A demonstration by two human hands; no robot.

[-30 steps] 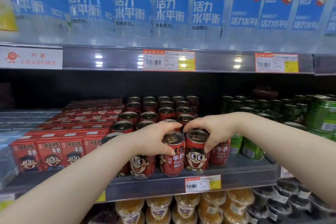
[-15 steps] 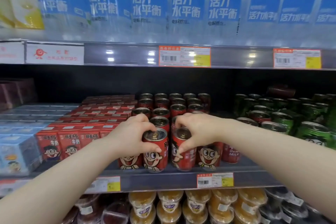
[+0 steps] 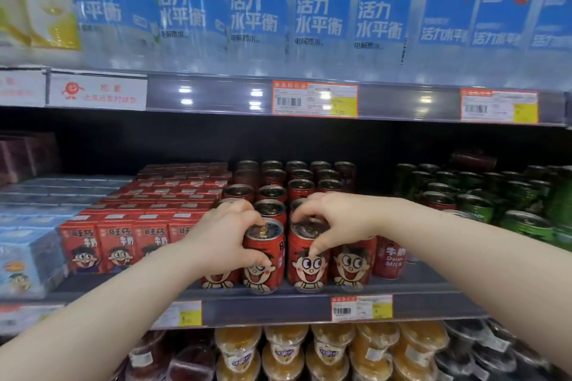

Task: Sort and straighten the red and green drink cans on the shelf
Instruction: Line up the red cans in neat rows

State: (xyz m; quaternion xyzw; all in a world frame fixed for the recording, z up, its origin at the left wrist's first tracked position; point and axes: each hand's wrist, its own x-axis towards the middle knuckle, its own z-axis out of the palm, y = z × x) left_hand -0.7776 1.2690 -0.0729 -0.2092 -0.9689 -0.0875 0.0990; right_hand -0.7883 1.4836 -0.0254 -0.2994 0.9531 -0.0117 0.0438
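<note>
Grey shelf [image 3: 278, 308]: metal deck running the full width, its front edge at 6 o'clock of the can block, carrying a price tag [image 3: 361, 307] below the front row.
Upper shelf bottles [image 3: 257, 9]: clear bottles with blue labels, filling the 12 o'clock band above a rail with two orange-edged tags.
Red cans [image 3: 297, 189]: upright in rows running back from the shelf front toward 12 o'clock; the front row shows a cartoon face, and the rightmost front can shows "Drink Milk" lettering instead.
Green cans [image 3: 476, 207]: upright group at 3 o'clock of the red block, well apart from the hands; a red can stands among them near their left front.
Red cartons [image 3: 123, 241]: packed block at 9 o'clock of the red cans, same cartoon face on the front.
Jelly cups [image 3: 284, 353]: on the shelf below, at 6 o'clock.
Left hand [image 3: 226, 238]: grasping a front-row can [image 3: 263, 263] from above and from its left, thumb across the face, fingertips at the rim.
Right hand [image 3: 334, 219]: grasping the neighbouring can [image 3: 308, 266] at 3 o'clock of the first, fingers over the lid, thumb pressed on the printed face.
Two held cans: standing upright on the deck, just beside each other, faces outward.
</note>
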